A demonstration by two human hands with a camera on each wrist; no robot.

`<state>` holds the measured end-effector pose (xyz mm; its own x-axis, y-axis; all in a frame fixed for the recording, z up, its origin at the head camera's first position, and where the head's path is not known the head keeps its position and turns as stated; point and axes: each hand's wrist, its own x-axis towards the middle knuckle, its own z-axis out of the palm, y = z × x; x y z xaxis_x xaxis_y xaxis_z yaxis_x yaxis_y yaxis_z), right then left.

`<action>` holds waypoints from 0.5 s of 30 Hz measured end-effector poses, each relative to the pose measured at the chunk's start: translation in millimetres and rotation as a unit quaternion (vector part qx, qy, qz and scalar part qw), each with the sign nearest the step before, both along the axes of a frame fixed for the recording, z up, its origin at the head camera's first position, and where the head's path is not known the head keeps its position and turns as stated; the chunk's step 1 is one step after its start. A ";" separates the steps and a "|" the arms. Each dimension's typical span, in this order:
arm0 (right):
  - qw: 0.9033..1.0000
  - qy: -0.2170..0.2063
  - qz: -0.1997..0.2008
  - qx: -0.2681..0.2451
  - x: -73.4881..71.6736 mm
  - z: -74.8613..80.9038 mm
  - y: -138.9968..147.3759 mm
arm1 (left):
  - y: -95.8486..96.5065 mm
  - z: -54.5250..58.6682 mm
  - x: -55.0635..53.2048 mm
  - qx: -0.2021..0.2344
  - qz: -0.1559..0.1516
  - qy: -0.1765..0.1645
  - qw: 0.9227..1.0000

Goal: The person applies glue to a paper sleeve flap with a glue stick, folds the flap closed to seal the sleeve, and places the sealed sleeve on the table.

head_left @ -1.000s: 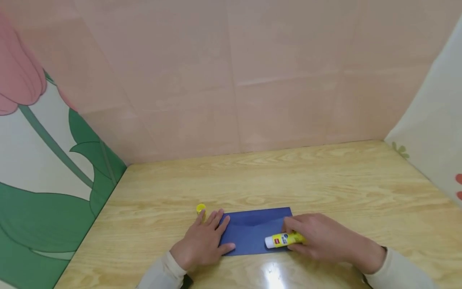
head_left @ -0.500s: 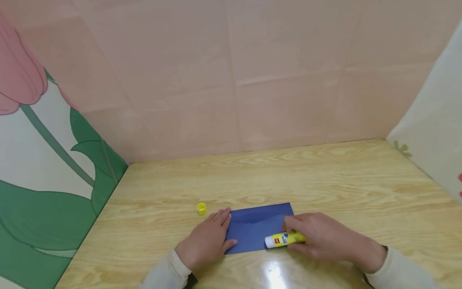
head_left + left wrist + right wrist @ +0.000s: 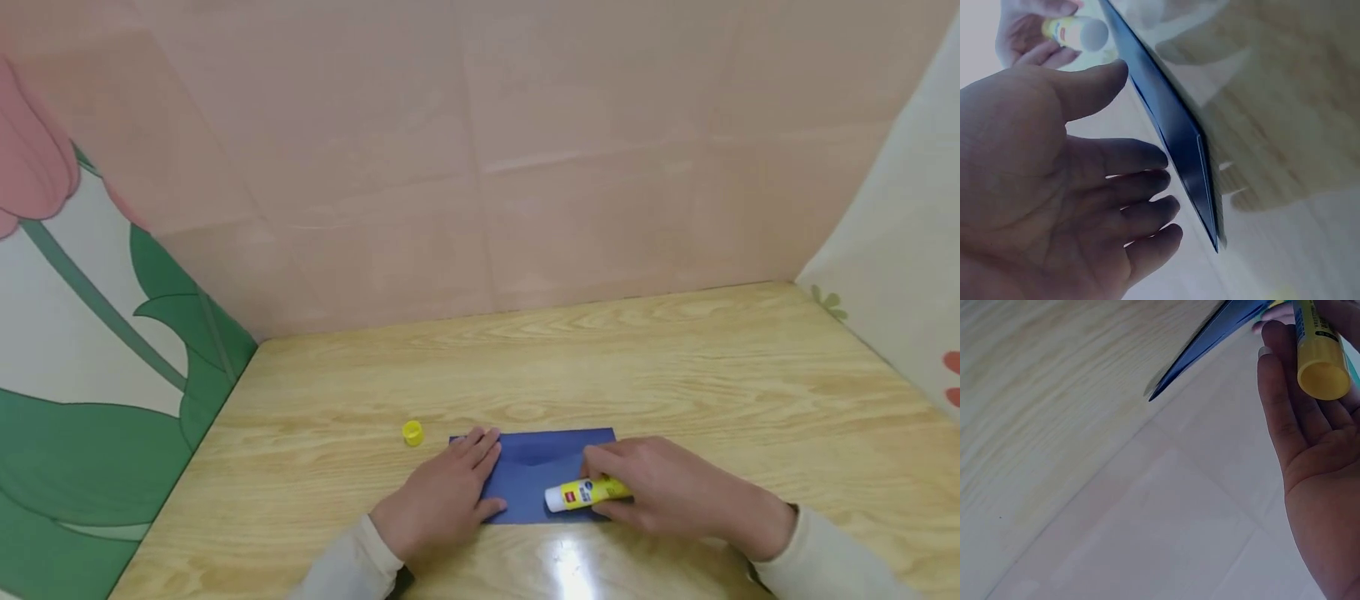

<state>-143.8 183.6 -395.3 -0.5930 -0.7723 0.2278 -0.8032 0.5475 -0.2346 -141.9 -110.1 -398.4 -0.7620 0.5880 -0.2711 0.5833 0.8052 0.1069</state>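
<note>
A folded dark blue paper lies near the front of the table, its layered edge showing in the left wrist view. My left hand is over its left part, fingers extended and side by side, thumb apart near the front edge. In the left wrist view the fingertips come right at the paper. A yellow glue stick with a white end is held by my right hand above the paper's right part, lying slantwise with the white end to the left. From the right wrist, its yellow base shows.
A small yellow cap stands on the wood-grain table, behind and left of the paper. A pink sheet hangs along the back, with a flower-printed panel at left and a pale panel at right.
My left hand has shifted right, farther onto the paper, and its spread fingers have closed together. The yellow cap is now fully uncovered. The right hand keeps the glue stick in nearly the same place.
</note>
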 end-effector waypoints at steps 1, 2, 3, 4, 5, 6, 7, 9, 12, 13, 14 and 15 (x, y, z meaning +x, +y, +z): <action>1.000 0.000 0.000 0.001 0.2 0.3 0.1 | -0.5 -0.6 -1.3 -0.004 -0.005 -0.002 1.000; 1.000 0.003 0.000 0.001 0.5 0.5 0.0 | -0.9 -1.2 -2.7 -0.007 -0.008 -0.006 1.000; 1.000 0.004 -0.001 0.001 0.8 0.7 -0.1 | -1.5 -2.2 -4.0 -0.006 -0.011 -0.010 1.000; 1.000 0.002 -0.002 0.003 1.1 1.1 -0.1 | -2.1 -2.6 -4.7 -0.005 -0.012 -0.017 1.000; 1.000 0.000 -0.002 0.005 1.3 1.5 0.0 | -2.8 -2.8 -5.0 -0.003 -0.012 -0.023 1.000; 1.000 -0.003 -0.003 0.007 1.7 1.9 0.1 | -3.5 -2.8 -5.3 0.002 -0.010 -0.030 0.999; 1.000 -0.002 -0.001 0.008 1.6 2.0 0.1 | -3.9 -2.5 -5.5 0.006 -0.007 -0.037 0.999; 1.000 -0.001 0.000 0.008 1.6 2.3 -0.1 | -4.8 -2.2 -5.7 0.018 0.000 -0.050 0.999; 1.000 0.002 0.002 0.006 1.3 2.4 -0.4 | -6.3 -1.5 -6.6 0.033 0.006 -0.067 0.997; 1.000 0.003 0.002 0.006 1.3 2.4 -0.4 | -6.7 -1.4 -7.2 0.037 0.003 -0.068 0.997; 1.000 0.000 0.002 0.006 1.4 2.7 -0.4 | -7.2 -1.6 -7.6 0.040 -0.001 -0.067 0.997; 1.000 -0.002 0.002 0.006 1.3 2.8 -0.3 | -7.5 -1.8 -8.0 0.042 -0.004 -0.068 0.997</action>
<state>-142.4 183.3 -392.5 -0.5911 -0.7768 0.2171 -0.8043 0.5475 -0.2309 -149.9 -117.5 -400.2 -0.7164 0.6196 -0.3207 0.5659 0.7849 0.2524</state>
